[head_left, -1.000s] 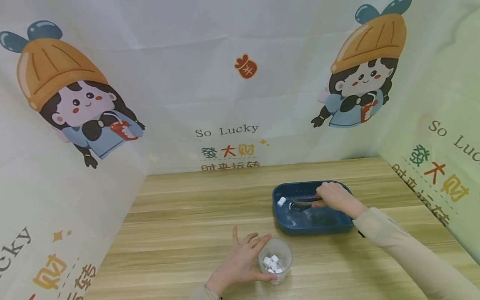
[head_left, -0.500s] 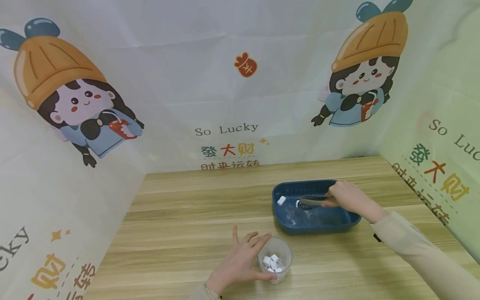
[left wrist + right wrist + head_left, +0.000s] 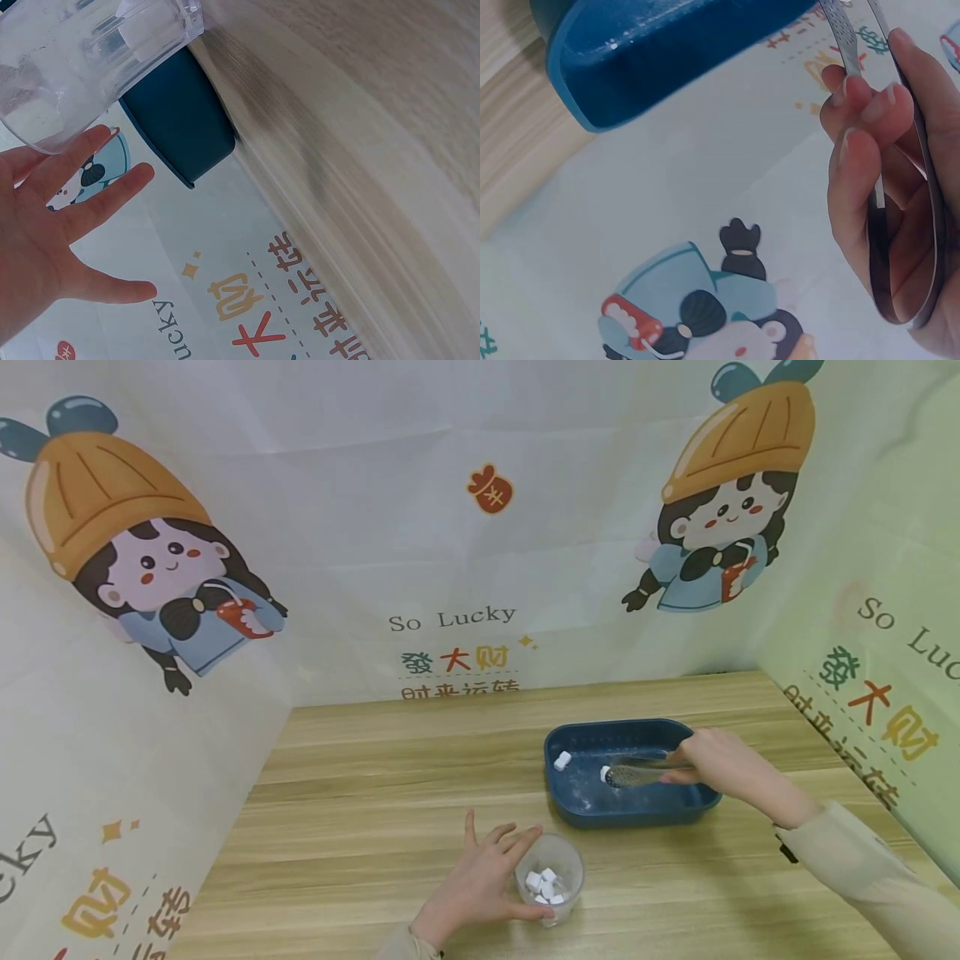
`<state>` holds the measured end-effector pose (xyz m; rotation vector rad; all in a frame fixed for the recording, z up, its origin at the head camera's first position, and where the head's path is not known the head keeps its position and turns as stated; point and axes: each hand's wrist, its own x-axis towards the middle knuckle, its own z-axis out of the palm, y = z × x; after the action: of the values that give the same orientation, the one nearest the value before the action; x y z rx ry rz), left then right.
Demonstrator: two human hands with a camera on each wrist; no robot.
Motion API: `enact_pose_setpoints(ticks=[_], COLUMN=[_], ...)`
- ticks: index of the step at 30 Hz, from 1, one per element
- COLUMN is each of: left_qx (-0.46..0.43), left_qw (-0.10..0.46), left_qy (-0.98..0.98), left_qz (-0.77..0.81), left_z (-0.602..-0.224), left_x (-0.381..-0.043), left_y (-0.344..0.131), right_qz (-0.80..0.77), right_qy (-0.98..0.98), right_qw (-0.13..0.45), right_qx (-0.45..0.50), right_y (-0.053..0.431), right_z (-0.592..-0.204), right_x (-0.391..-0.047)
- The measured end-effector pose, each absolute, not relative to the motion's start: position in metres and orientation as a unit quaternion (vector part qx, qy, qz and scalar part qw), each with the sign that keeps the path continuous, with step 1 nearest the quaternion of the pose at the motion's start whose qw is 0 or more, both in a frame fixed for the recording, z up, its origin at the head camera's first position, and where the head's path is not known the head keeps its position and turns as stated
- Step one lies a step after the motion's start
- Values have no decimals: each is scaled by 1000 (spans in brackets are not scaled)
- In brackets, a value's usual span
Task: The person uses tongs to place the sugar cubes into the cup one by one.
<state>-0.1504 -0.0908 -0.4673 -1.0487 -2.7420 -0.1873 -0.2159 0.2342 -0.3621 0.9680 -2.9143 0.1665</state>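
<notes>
My left hand (image 3: pixel 480 881) holds a clear cup (image 3: pixel 561 853) at the front of the table, thumb on its near side and index finger at the far rim. The other fingers spread away from it in the left wrist view. Several small white cubes (image 3: pixel 547 877) lie inside the cup. Over the dark blue tray (image 3: pixel 630 819), my right hand (image 3: pixel 723 764) grips metal tongs (image 3: pixel 641 774), whose perforated tips point left. One white cube (image 3: pixel 604 774) is right at those tips. In the tray's left corner sits more white cube material (image 3: pixel 562 761). The right wrist view shows the tongs' bent end (image 3: pixel 900 319) by the palm.
The tray stands behind and to the right of the cup on a wood-grain table (image 3: pixel 375 793). A printed cloth backdrop (image 3: pixel 360 527) rises along the table's back and sides. A beige sleeve (image 3: pixel 862 860) covers the right forearm.
My right hand has moved to the right and slightly toward me with the tongs, and the white cube at their tips has shifted right inside the tray. The left hand and cup stay put.
</notes>
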Motion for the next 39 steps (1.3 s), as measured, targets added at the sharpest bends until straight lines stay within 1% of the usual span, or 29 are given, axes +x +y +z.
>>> enact_pose_setpoints(ticks=[15, 21, 30, 34, 37, 39], left_qx=[-352, -349, -349, -350, -351, -352], left_qw=[91, 89, 93, 95, 95, 94], left_qy=[-930, -931, -931, -930, -929, -929], left_qz=[-59, -55, -58, -61, -63, -66], left_z=[-465, -464, -463, -464, -465, -465], left_x=[-150, -150, -149, -150, -150, -150], left_y=[-91, -90, -90, -90, -90, -90], right_qz=[57, 59, 55, 65, 70, 69], right_qy=[-929, -929, -914, -912, -908, -905], right_qw=[87, 76, 62, 41, 42, 53], right_qx=[356, 356, 397, 404, 411, 417], right_y=[235, 229, 216, 209, 203, 199], right_z=[-343, -337, -332, -331, -330, -330], right_x=[-177, -163, -149, -145, -144, -144])
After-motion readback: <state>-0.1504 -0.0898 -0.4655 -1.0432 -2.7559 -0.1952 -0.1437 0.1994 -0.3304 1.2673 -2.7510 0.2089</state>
